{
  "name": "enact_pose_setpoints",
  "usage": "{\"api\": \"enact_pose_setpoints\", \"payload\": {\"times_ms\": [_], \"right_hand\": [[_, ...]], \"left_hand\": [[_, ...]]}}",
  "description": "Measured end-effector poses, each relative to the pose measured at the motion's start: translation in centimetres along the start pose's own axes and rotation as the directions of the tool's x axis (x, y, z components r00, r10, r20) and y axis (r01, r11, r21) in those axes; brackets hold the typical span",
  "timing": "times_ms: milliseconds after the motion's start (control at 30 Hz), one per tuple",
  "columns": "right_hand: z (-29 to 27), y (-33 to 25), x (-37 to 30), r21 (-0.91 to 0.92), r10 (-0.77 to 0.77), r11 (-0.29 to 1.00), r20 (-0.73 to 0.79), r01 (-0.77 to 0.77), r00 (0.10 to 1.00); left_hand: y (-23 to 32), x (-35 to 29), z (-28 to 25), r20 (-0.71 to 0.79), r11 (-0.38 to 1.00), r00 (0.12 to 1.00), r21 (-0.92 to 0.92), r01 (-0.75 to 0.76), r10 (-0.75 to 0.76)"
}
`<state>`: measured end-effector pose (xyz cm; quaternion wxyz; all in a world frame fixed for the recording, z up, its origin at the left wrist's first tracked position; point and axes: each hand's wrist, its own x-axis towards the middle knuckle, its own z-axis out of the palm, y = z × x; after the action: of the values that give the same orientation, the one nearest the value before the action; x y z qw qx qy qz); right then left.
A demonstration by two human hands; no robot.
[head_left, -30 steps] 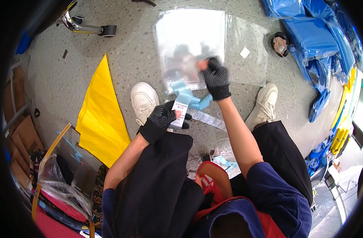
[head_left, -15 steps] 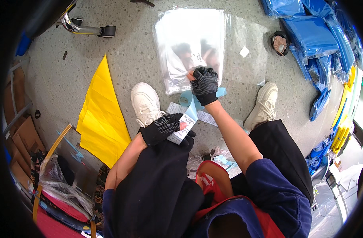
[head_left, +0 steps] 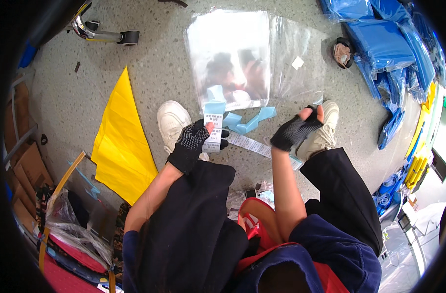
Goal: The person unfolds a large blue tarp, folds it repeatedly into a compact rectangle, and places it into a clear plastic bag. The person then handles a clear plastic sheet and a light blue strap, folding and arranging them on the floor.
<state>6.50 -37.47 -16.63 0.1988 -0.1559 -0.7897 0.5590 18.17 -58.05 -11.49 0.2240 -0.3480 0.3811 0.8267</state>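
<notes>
Holding a white label strip (head_left: 214,136), the left hand (head_left: 191,146) pinches it; the right hand (head_left: 293,131) is open and empty, and must next grab a clear bag (head_left: 233,53).

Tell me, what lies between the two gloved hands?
In the head view, a strip of white labels and light blue backing tape lie on the floor there.

Single head fisheye, steeply downward, close over lap; floor (head_left: 150,73) rim probably distorted.

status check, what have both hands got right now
Left hand pinching white label strip. Right hand empty, fingers loose, above floor. Clear plastic bags ahead; blue backing strips between.
</notes>
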Motion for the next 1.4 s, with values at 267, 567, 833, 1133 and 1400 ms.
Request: {"api": "enact_pose_setpoints", "payload": {"times_ms": [267, 567, 833, 1133, 1400], "right_hand": [[2.8, -5.8, -4.4, -0.127, 0.236, 0.941, 0.912, -0.315, 0.336], [3.7, -5.0, -1.5, -0.202, 0.208, 0.942, 0.978, -0.269, -0.006], [9.5, 1.4, 2.4, -0.157, -0.437, 0.498, 0.804, 0.853, 0.404], [7.3, 2.8, -2.3, -0.091, -0.284, 0.703, 0.873, 0.705, 0.396], [4.0, 3.1, 1.4, -0.064, 0.542, 0.831, 0.313, -0.552, 0.78]], "left_hand": [[0.2, -0.5, 0.0, 0.001, 0.919, 0.984, 0.357, -0.166, 0.177], [-0.4, -0.9, -1.0, -0.007, 0.87, 0.992, 0.481, -0.107, 0.126], [-2.0, -1.0, -1.9, 0.277, 0.851, 0.926, 0.519, 0.081, -0.258], [-0.6, -1.3, -1.7, 0.283, 0.941, 0.921, 0.284, 0.186, -0.267], [-0.5, -1.1, -0.8, 0.157, 0.981, 0.972, -0.06, 0.186, -0.174]]}}
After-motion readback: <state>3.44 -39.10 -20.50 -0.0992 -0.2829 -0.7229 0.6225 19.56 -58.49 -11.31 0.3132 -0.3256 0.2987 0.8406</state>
